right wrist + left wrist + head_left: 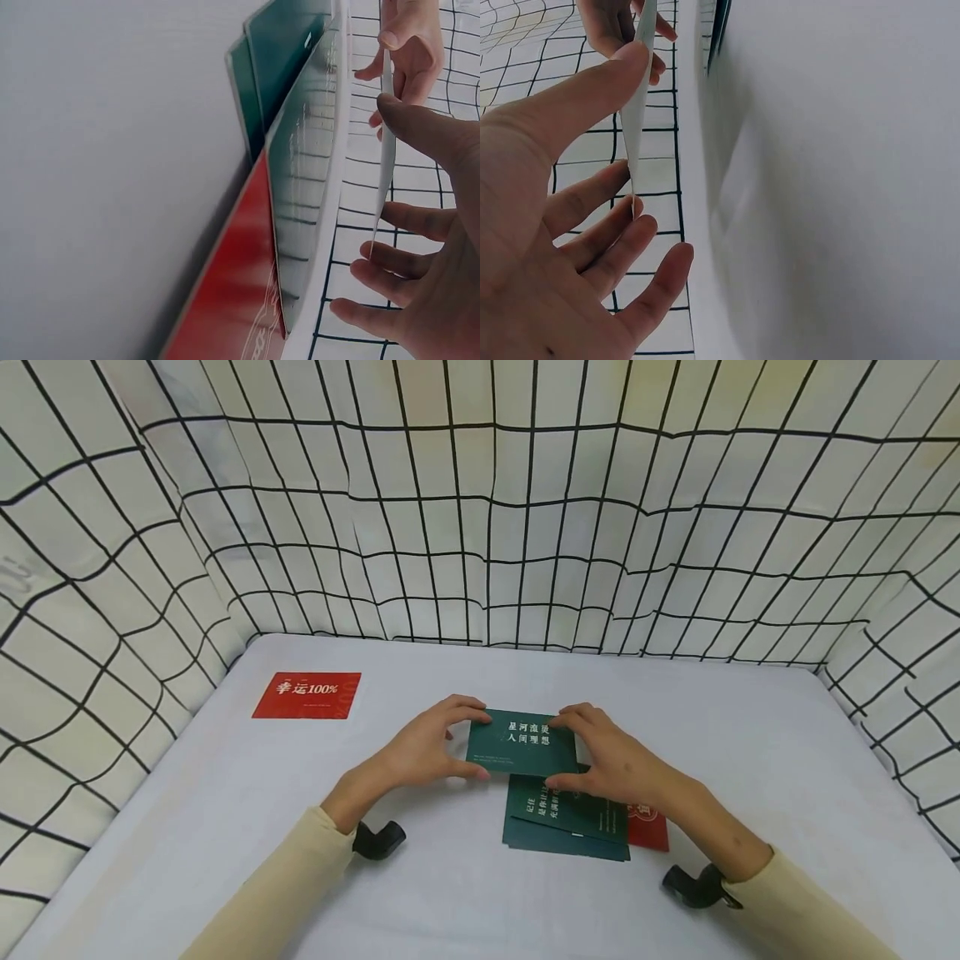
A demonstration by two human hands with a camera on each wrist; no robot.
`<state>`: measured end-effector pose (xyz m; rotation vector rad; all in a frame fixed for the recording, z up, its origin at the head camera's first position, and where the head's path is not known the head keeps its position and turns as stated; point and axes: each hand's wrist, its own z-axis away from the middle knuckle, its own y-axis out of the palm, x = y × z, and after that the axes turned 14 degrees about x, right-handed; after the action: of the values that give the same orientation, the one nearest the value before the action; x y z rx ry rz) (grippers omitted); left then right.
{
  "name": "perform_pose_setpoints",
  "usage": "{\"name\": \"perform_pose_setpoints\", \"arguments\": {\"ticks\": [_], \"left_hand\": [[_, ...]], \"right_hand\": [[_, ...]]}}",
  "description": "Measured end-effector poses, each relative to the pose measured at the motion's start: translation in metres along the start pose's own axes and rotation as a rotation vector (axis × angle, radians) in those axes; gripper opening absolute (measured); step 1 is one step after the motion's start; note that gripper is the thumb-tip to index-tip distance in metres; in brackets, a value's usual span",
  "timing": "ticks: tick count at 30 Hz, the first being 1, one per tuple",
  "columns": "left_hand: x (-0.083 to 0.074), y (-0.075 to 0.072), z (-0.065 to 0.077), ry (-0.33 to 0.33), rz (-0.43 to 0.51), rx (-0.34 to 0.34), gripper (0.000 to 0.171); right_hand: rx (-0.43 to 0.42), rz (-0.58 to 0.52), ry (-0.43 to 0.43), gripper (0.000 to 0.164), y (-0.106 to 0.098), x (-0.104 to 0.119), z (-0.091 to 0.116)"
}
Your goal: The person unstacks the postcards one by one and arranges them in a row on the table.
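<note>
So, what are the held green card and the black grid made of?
The held green card looks like thin printed card stock: slim edge, slight bow, pale back. Its finish is hard to judge, though a piled green card mirrors the black grid, suggesting gloss. That grid seems to be dull cord netting, as its lines sag and bend; which fibre, I can't tell.

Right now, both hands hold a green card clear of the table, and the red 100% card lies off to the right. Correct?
Not quite: the red 100% card lies off to the left, as the head view shows. The rest stands: the left hand and right hand hold a green card clear of the table.
</note>
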<state>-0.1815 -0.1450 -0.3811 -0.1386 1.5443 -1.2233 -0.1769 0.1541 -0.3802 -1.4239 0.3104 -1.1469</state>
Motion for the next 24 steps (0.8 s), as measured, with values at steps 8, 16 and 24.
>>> {"name": "perform_pose_setpoints", "arguments": {"ticks": [8, 16, 24], "left_hand": [[0.007, -0.006, 0.005, -0.013, 0.013, -0.02, 0.071], [0.013, -0.011, 0.006, -0.022, 0.017, -0.016, 0.071], [0.017, -0.018, 0.01, -0.02, 0.024, -0.012, 0.072]], "right_hand": [[-0.007, -0.042, -0.017, 0.078, -0.002, 0.002, -0.006], [0.001, -0.056, -0.018, 0.076, -0.004, 0.007, -0.012], [0.009, -0.026, -0.058, 0.072, -0.006, 0.011, -0.019]]}}
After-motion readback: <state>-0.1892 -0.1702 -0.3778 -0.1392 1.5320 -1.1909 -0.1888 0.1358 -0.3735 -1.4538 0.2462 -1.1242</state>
